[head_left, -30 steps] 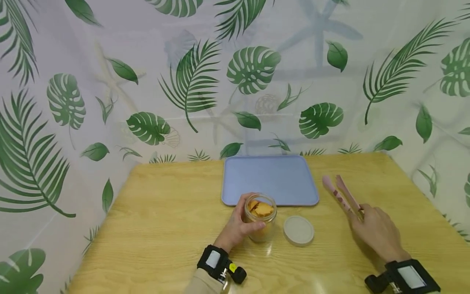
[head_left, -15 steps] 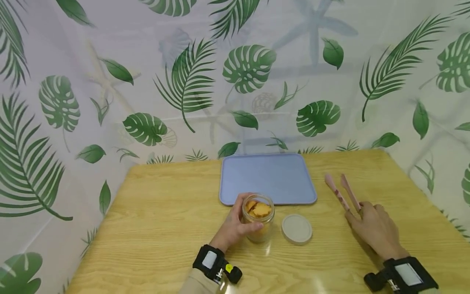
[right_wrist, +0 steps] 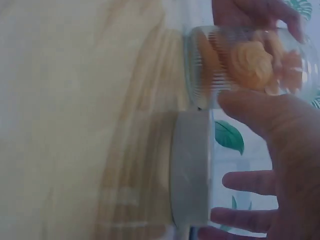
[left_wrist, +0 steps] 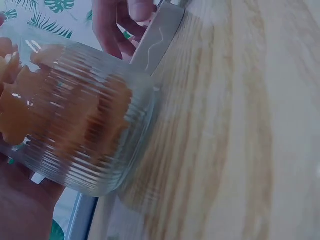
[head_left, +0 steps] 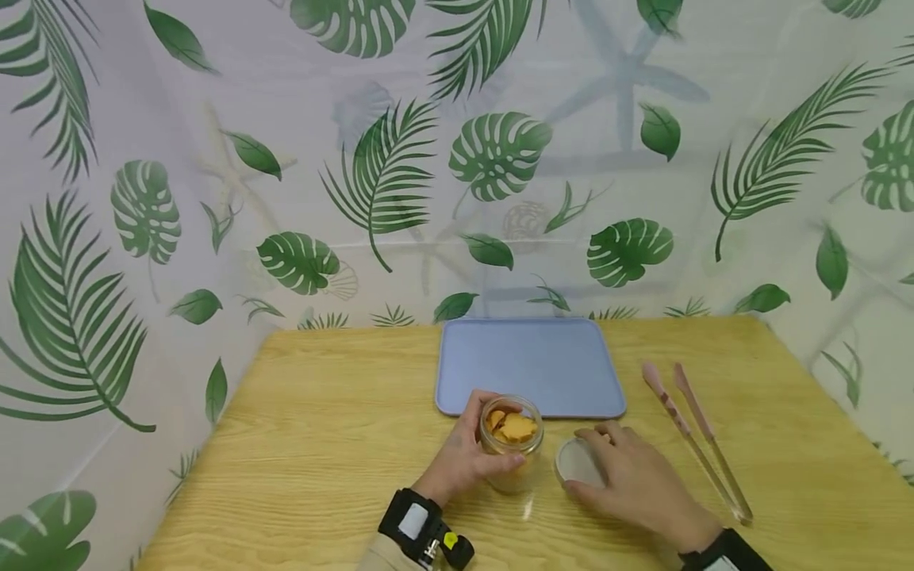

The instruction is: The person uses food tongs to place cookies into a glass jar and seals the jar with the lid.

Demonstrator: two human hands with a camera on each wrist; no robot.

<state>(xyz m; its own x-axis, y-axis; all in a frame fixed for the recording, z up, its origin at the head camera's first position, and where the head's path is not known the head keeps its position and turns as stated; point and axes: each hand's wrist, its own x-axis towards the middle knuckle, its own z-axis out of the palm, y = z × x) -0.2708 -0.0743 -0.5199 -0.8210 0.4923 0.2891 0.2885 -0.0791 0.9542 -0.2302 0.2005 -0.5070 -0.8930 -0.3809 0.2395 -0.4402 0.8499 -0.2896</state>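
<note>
My left hand (head_left: 462, 456) grips a ribbed glass jar (head_left: 512, 478), which stands upright and uncapped on the table. Orange-brown cookies (head_left: 517, 428) fill it; one piped swirl shows through the glass in the right wrist view. Just right of the jar, a round pale lid (head_left: 577, 463) lies flat on the wood. Over the lid's right side reaches my right hand (head_left: 631, 480), thumb toward the near edge and fingers toward the far edge. In the right wrist view its fingers (right_wrist: 250, 182) are spread, with a gap between them and the lid's rim.
Tongs (head_left: 669, 405) with pink arms and a metallic handle end lie right of my right hand, tips pointing away. A blue tray (head_left: 528, 369) sits behind the jar at the table's back edge. Beyond the wooden table (head_left: 343, 412) hangs a leaf-print sheet (head_left: 400, 277).
My right hand has let go of the tongs, which now lie on the table, and has moved left to the lid. The left hand keeps its grip on the jar.
</note>
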